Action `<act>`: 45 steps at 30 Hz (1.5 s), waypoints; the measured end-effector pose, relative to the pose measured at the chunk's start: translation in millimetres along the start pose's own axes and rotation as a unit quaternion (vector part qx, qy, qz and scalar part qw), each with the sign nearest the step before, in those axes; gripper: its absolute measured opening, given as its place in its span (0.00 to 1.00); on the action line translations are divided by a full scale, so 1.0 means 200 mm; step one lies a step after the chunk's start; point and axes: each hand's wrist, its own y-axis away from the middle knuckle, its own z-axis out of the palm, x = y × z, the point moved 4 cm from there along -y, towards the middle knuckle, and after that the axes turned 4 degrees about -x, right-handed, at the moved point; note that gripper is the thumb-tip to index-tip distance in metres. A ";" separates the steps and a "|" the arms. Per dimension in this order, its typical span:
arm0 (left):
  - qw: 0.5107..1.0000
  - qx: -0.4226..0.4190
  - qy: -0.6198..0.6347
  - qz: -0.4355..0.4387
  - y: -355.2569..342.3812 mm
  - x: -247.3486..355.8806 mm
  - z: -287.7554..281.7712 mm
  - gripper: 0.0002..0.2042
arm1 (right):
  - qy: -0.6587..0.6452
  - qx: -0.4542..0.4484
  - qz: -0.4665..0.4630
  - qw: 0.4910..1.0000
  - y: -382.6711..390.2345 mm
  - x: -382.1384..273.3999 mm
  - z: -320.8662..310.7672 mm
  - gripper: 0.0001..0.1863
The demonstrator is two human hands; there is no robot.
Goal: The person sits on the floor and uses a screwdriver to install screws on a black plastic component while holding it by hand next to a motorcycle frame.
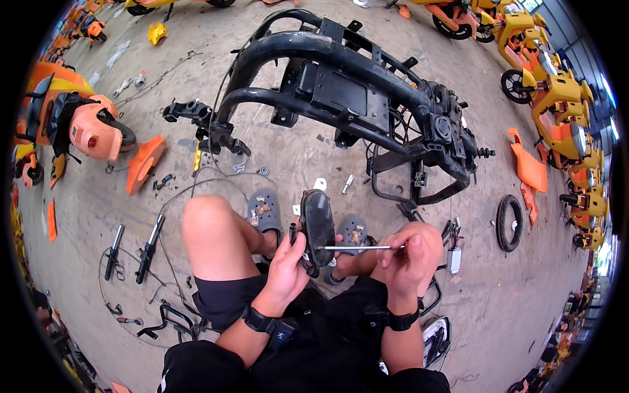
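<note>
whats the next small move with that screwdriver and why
Probably keep turning the screwdriver while holding the black part firm. The right hand grips the handle end, the shaft lies level with its tip against the part, and the left hand braces the part from below.

No packages, signs or screens show around the black scooter frame [354,98]; any labels are too small to tell.
</note>
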 end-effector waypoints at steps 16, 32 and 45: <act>0.998 0.029 -0.036 0.033 0.01 0.00 -0.04 0.23 | 0.017 -0.045 0.056 0.997 0.03 0.03 0.06 0.13; 0.988 0.120 -0.074 0.057 0.01 -0.01 -0.12 0.24 | 0.188 0.001 0.100 0.977 -0.01 0.04 0.07 0.15; 0.981 0.137 -0.120 0.063 0.03 0.00 -0.14 0.24 | 0.233 -0.052 0.196 0.951 -0.01 -0.04 0.14 0.18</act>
